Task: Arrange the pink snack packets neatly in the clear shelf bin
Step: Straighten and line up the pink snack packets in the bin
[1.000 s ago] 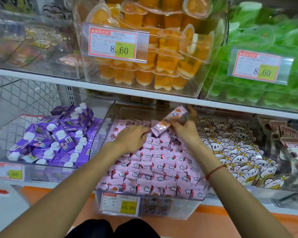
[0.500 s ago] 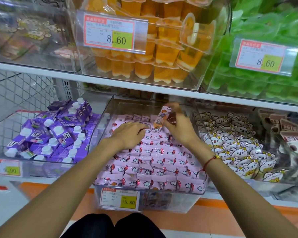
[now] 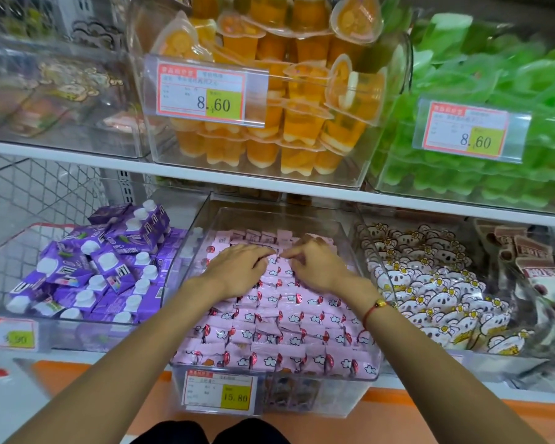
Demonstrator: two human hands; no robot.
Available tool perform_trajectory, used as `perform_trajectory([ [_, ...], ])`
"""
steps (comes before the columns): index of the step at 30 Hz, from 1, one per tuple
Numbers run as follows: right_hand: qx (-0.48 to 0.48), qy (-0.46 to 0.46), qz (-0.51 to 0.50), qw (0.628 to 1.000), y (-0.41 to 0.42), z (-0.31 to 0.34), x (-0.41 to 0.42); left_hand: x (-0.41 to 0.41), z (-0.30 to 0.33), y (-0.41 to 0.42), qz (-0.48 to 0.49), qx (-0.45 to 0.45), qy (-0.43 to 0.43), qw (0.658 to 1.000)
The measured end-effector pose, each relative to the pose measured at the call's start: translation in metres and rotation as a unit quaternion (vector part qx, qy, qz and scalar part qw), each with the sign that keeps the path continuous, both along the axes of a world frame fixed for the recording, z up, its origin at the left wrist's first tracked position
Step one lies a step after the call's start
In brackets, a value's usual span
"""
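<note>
Lowered since the earlier frame, both hands now rest on the small pink foil snack packets (image 3: 279, 318) in the clear plastic shelf bin (image 3: 364, 374): left hand (image 3: 237, 270) with fingers together pressing flat, right hand (image 3: 314, 267) with fingers curled, seemingly tucking one in (grip unclear). Next, probably, smoothing the back rows level.

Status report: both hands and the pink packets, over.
Left hand flat on pink packets. Right hand fingers curled at the back rows, grip unclear. Packets in bin. Nothing in the way.
</note>
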State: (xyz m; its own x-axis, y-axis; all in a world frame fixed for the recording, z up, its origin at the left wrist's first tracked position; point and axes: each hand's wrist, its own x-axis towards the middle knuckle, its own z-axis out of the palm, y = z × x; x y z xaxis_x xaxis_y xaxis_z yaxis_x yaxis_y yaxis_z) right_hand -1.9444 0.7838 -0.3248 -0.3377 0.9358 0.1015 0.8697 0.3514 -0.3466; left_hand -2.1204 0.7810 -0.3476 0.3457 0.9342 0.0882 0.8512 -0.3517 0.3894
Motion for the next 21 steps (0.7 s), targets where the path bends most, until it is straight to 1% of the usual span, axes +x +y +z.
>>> perform_trajectory([
  [2,-0.006,-0.043,0.007,0.999,0.001,-0.003,0.0,0.001,0.001,0.0,0.0,0.001,-0.006,1.0],
  [4,-0.04,-0.073,0.017,0.996,0.003,-0.001,0.002,0.003,0.003,-0.002,0.004,0.003,-0.019,1.0],
  [5,-0.057,-0.068,0.027,0.996,0.004,0.001,0.005,0.003,0.005,-0.002,0.008,0.007,-0.027,1.0],
  [7,-0.07,-0.019,0.023,0.997,0.005,0.008,0.011,0.006,0.008,-0.004,0.011,0.02,-0.038,0.999],
  [9,-0.029,0.023,-0.027,0.999,0.007,0.015,0.02,0.01,0.01,-0.007,-0.002,0.038,-0.04,0.999],
  [11,0.028,0.019,-0.076,0.997,0.01,0.018,0.028,0.018,0.009,-0.012,-0.029,0.053,-0.042,0.997],
  [14,0.03,-0.022,-0.076,0.996,0.009,0.016,0.029,0.03,0.002,-0.017,-0.07,0.055,0.005,0.996],
  [16,0.031,-0.072,-0.065,0.995,0.007,0.012,0.026,0.031,-0.002,-0.017,-0.08,0.043,0.044,0.995],
  [18,0.04,-0.115,-0.053,0.991,0.005,0.009,0.024,0.029,-0.003,-0.015,-0.082,0.038,0.06,0.994],
  [19,0.042,-0.119,-0.052,0.991,0.005,0.01,0.023,0.028,-0.003,-0.013,-0.087,0.037,0.069,0.993],
  [21,0.04,-0.1,-0.056,0.993,0.004,0.011,0.023,0.026,-0.002,-0.013,-0.099,0.035,0.08,0.991],
])
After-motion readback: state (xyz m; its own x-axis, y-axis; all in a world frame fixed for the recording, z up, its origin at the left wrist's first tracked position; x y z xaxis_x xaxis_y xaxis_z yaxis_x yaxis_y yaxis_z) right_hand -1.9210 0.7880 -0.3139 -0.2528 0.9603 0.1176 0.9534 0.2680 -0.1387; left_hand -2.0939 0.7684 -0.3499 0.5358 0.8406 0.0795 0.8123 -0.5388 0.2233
